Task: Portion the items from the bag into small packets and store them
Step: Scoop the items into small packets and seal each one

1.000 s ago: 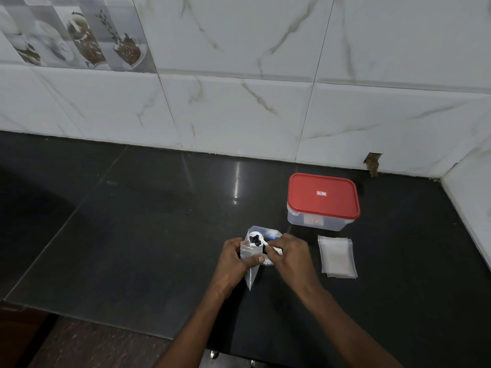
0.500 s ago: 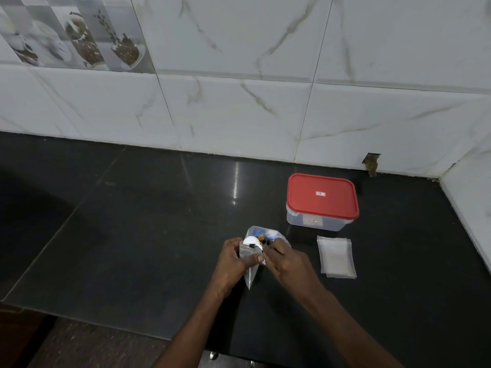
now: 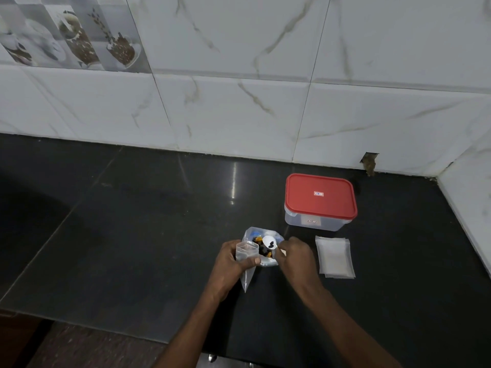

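- Step in hand: scooping out a portion. The left hand [image 3: 231,261] grips a small clear packet [image 3: 245,252], mouth up and open. The right hand [image 3: 295,257] pinches a white spoon [image 3: 269,241] carrying a few dark pieces, seemingly just above the bag [image 3: 255,231].
- The bag, full of mixed coloured bits, stands open between the two hands.
- Next, I judge, the spoon must swing to 9 o'clock and tip into the packet's narrow mouth without spilling.
- From the bag, the spare packets [image 3: 335,257] lie at 3 o'clock and the red-lidded container [image 3: 320,197] sits at 1 o'clock, closed.
- Everything sits on a glossy black counter [image 3: 132,235]. White marbled tiles [image 3: 239,115] run behind it, with a corner at the right.
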